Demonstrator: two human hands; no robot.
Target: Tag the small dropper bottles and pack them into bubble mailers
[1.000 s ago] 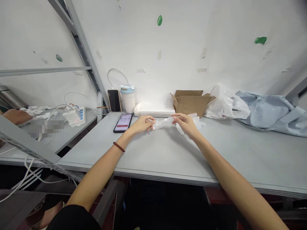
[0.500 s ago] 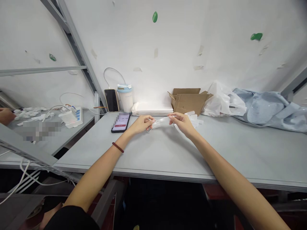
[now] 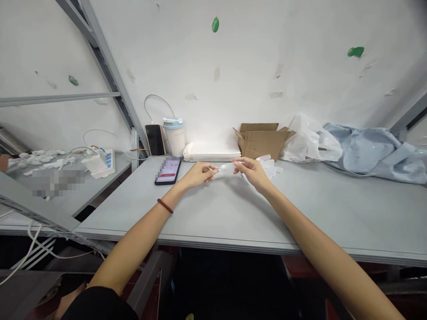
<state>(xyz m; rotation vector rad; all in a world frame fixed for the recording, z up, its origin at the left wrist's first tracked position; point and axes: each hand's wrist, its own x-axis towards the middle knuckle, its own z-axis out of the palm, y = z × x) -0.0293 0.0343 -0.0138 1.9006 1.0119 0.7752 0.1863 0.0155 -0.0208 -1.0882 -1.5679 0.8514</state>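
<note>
My left hand (image 3: 199, 174), with a beaded bracelet at the wrist, is closed in a pinch on a thin white cable (image 3: 208, 181), part of which loops below the fingers. A small white end piece points from it toward my right hand (image 3: 251, 172). That hand pinches the upper edge of a clear plastic sleeve (image 3: 230, 167), which spans the gap between both hands just above the table. The end piece overlaps the sleeve's left end; whether it lies inside, I cannot tell. More clear plastic pieces (image 3: 271, 168) lie behind my right hand, partly hidden by it.
Along the wall stand an upright phone (image 3: 155, 140), a tumbler (image 3: 174, 137), a white stack (image 3: 212, 152), a cardboard box (image 3: 262, 141), a plastic bag (image 3: 310, 140) and blue cloth (image 3: 370, 151). Another phone (image 3: 168, 170) lies left of my hands. A co-worker's hand (image 3: 4, 162) shows far left.
My hands have barely moved. The white end piece now shows more plainly between the left fingers and the sleeve. The co-worker's hand at far left has drawn back toward the edge.
</note>
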